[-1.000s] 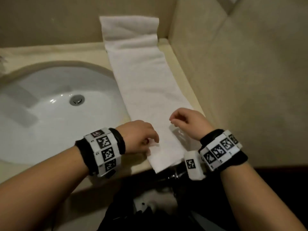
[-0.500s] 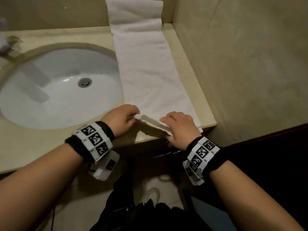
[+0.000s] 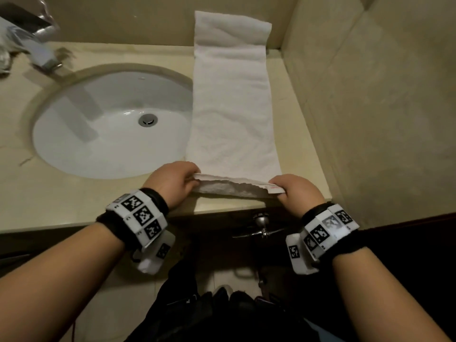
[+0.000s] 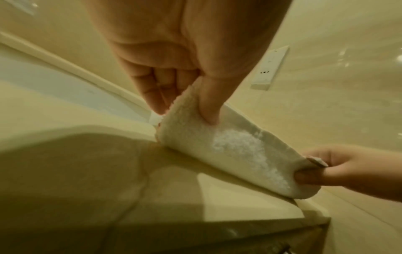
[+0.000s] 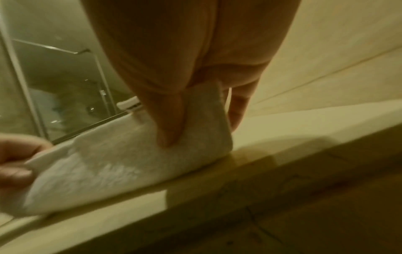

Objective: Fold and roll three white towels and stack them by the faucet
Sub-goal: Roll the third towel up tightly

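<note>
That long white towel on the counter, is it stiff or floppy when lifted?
Probably floppy: the towel bends into a soft curl where the left hand and right hand pinch its near end. Its far end slumps up against the back wall, so it likely drapes. The fuzzy pile suggests it grips rather than slips.

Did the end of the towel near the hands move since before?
Yes. The near end of the towel, which hung over the counter edge earlier, is now lifted and turned back onto the counter, away from that edge.
</note>
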`<action>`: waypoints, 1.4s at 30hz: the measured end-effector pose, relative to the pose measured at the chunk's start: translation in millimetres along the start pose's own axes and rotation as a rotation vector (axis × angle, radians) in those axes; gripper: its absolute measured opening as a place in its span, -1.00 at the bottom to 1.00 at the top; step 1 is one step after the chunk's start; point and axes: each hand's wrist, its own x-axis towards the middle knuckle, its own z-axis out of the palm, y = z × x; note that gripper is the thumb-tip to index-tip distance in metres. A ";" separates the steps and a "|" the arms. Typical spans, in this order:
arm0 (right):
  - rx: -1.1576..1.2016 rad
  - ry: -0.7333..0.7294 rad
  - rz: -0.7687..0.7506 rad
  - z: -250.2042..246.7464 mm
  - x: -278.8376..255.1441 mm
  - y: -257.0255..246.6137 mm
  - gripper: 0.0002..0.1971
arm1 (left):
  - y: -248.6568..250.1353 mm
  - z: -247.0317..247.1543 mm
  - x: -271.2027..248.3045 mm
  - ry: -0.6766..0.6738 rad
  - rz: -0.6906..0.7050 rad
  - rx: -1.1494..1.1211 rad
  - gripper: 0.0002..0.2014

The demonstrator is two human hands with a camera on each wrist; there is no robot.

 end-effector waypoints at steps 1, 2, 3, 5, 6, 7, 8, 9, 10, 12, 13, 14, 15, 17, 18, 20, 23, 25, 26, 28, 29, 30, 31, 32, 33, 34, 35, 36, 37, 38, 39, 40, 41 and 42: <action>0.075 0.016 0.029 -1.2 0.3 2.5 -0.74 | -3.3 0.4 1.0 -0.027 -0.026 -0.017 -0.83; 0.125 0.044 0.057 -2.3 2.8 3.9 -0.78 | -6.0 0.9 3.8 -0.042 -0.051 -0.032 -0.82; 0.156 0.070 0.089 -2.9 7.2 4.6 -0.81 | -8.9 1.6 7.1 -0.042 -0.086 -0.052 -0.81; 0.171 0.078 0.156 -3.4 19.3 4.5 -0.79 | -14.3 1.6 12.9 -0.008 -0.181 -0.121 -0.83; 0.164 0.068 0.191 -2.6 25.2 4.1 -0.76 | -17.3 1.8 15.1 0.015 -0.227 -0.161 -0.86; 0.140 0.057 0.222 -1.5 29.9 3.1 -0.73 | -19.9 1.8 16.3 0.035 -0.269 -0.193 -0.89; 0.102 0.059 0.239 0.1 32.5 1.9 -0.70 | -21.9 1.6 16.9 0.048 -0.302 -0.213 -0.90; 0.049 0.091 0.234 1.8 32.7 0.2 -0.68 | -23.6 1.2 17.0 0.050 -0.318 -0.219 -0.89; -0.017 0.154 0.209 3.8 31.7 -0.5 -0.65 | -24.0 0.8 17.6 0.040 -0.308 -0.212 -0.88; -0.151 0.308 0.097 6.2 28.7 -3.1 -0.64 | -22.4 -0.4 20.7 0.014 -0.216 -0.152 -0.89; -0.172 0.334 0.021 6.7 27.8 -4.2 -0.69 | -20.9 -1.0 22.3 0.007 -0.140 -0.090 -0.91; -0.156 0.306 -0.058 6.4 27.8 -4.5 -0.76 | -19.0 -1.7 23.9 0.007 -0.041 0.003 -0.91; -0.127 0.229 -0.123 6.2 27.8 -4.1 -0.82 | -17.8 -2.0 25.0 0.006 0.071 0.113 -0.89; -0.083 0.066 -0.174 6.6 25.9 -3.5 -0.81 | -18.4 -1.9 25.3 -0.034 0.255 0.291 -0.83; -0.081 0.034 -0.174 7.0 24.4 -3.1 -0.71 | -19.2 -2.6 24.4 -0.061 0.295 0.334 -0.80; -0.107 0.047 -0.165 8.5 22.0 -0.6 -0.53 | -23.1 -4.0 22.0 -0.115 0.324 0.390 -0.63; -0.168 0.113 -0.175 11.1 20.8 -0.4 -0.52 | -29.0 -5.6 18.2 -0.182 0.379 0.452 -0.46; -0.181 0.139 -0.195 9.5 22.5 -1.2 -0.57 | -31.2 -6.0 17.7 -0.161 0.418 0.427 -0.53; -0.176 0.143 -0.198 8.3 24.3 -1.6 -0.60 | -30.9 -7.4 19.3 -0.153 0.424 0.416 -0.57; -0.120 0.147 -0.172 4.1 29.4 -1.2 -0.67 | -29.0 -10.9 25.0 -0.153 0.397 0.371 -0.66; -0.069 0.140 -0.131 0.7 32.2 -0.3 -0.71 | -28.2 -13.2 28.0 -0.152 0.363 0.325 -0.72; -0.013 0.126 -0.075 -3.8 35.7 1.0 -0.75 | -28.6 -16.0 31.5 -0.153 0.308 0.266 -0.78; 0.036 0.105 -0.013 -8.4 40.2 1.9 -0.77 | -30.6 -19.1 35.9 -0.152 0.233 0.187 -0.81; 0.070 0.085 0.041 -12.2 44.6 2.6 -0.78 | -33.2 -21.1 39.6 -0.151 0.142 0.087 -0.81; 0.093 0.069 0.090 -15.6 50.3 2.1 -0.77 | -36.2 -23.0 44.6 -0.157 0.046 -0.018 -0.79; 0.107 0.053 0.131 -17.5 55.8 1.2 -0.75 | -38.8 -23.2 48.7 -0.167 -0.041 -0.109 -0.78; 0.120 0.040 0.171 -18.6 62.1 -0.3 -0.74 | -40.9 -23.3 53.8 -0.176 -0.114 -0.177 -0.77; 0.128 0.028 0.210 -20.1 68.8 -2.8 -0.73 | -42.8 -23.1 60.2 -0.178 -0.166 -0.227 -0.79; 0.123 0.021 0.239 -20.4 73.6 -6.1 -0.73 | -44.2 -22.4 65.9 -0.174 -0.201 -0.260 -0.82; 0.089 0.036 0.249 -21.1 77.7 -9.1 -0.74 | -45.0 -22.4 71.8 -0.167 -0.218 -0.279 -0.85; 0.007 0.080 0.228 -21.0 79.0 -12.1 -0.75 | -45.2 -22.1 75.8 -0.164 -0.225 -0.290 -0.88; -0.098 0.157 0.170 -20.5 78.8 -15.0 -0.75 | -45.7 -21.6 79.5 -0.167 -0.226 -0.299 -0.89; -0.187 0.241 0.078 -19.7 78.2 -17.3 -0.76 | -46.3 -21.5 83.4 -0.176 -0.216 -0.305 -0.90; -0.218 0.293 -0.036 -18.2 76.6 -19.7 -0.76 | -46.5 -21.1 85.2 -0.187 -0.197 -0.303 -0.91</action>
